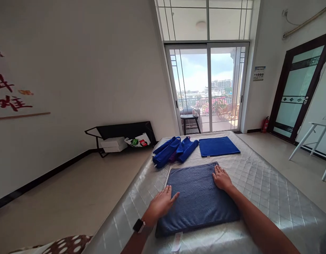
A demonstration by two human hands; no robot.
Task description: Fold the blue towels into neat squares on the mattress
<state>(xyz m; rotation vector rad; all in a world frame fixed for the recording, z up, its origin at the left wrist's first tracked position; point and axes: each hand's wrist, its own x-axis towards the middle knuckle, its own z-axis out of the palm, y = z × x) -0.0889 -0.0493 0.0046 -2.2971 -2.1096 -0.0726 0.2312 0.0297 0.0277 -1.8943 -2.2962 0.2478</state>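
A grey-blue towel (196, 197) lies spread out on the mattress in front of me, a white label sticking out at its near edge. My left hand (162, 201) rests on its left edge with the fingers stretched and the thumb apart. Toward the far right corner, my right hand (221, 177) lies flat on the towel's right edge, fingers extended. Neither hand grips anything. Beyond the towel is a flat, folded bright blue cloth (219, 146), and to its left sits a loose heap of blue cloths (176, 150) with a bit of purple showing.
The quilted mattress (260, 183) fills the foreground. At the wall stands a black rack (120, 131) with a white box (114, 144) and a printed bag (139, 141). Past the mattress are sliding glass doors (209, 88), a fire extinguisher (265, 125) and a white-legged table (312, 137).
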